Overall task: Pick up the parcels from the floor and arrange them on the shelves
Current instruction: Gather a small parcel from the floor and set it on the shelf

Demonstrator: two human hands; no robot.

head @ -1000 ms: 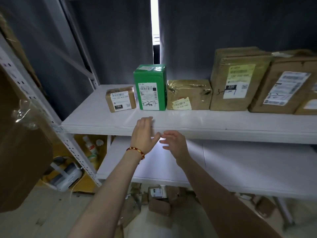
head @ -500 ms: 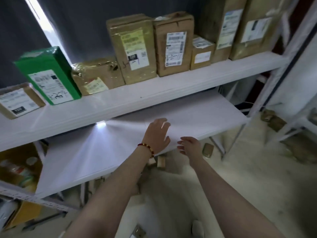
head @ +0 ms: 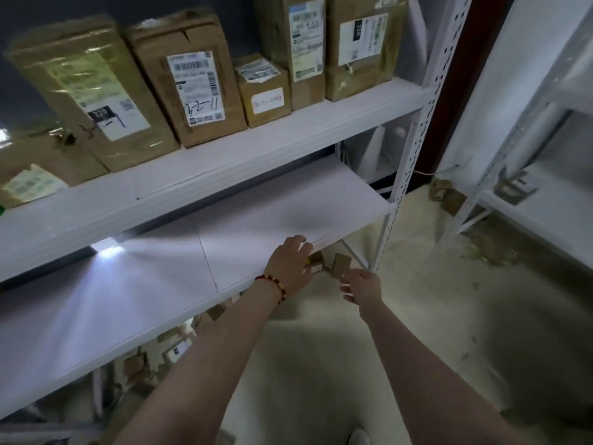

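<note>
**Listener:** Where are the hands?

**Describer:** Both reach forward from the bottom of the view. The left hand (head: 290, 264), a bead bracelet (head: 272, 285) on its wrist, hovers at the front edge of the lower shelf (head: 256, 213). I cannot tell whether it touches the board. The right hand (head: 362, 285) hangs just beside it, over the floor (head: 417, 316). Each holds nothing, fingers loosely spread.

**Listener:** And the parcels to pick up?

**Describer:** A small brown parcel (head: 340, 264) sits on the floor under the lower shelf's front lip. It shows in the gap between the two hands, ahead of them and well below. A second parcel (head: 316, 260) lies just beside it, partly hidden by the left fingertips. Blur hides which way their long sides run.

**Listener:** Which hand is nearer?

**Describer:** The right, I judge. Its fingertips point almost at the small brown parcel, with no shelf in the way. The reach would go down and slightly left.

**Listener:** Where might it land?

**Describer:** The upper shelf (head: 224, 155) carries a row of upright boxes (head: 189, 81). The lower shelf looks the closer landing place.
</note>
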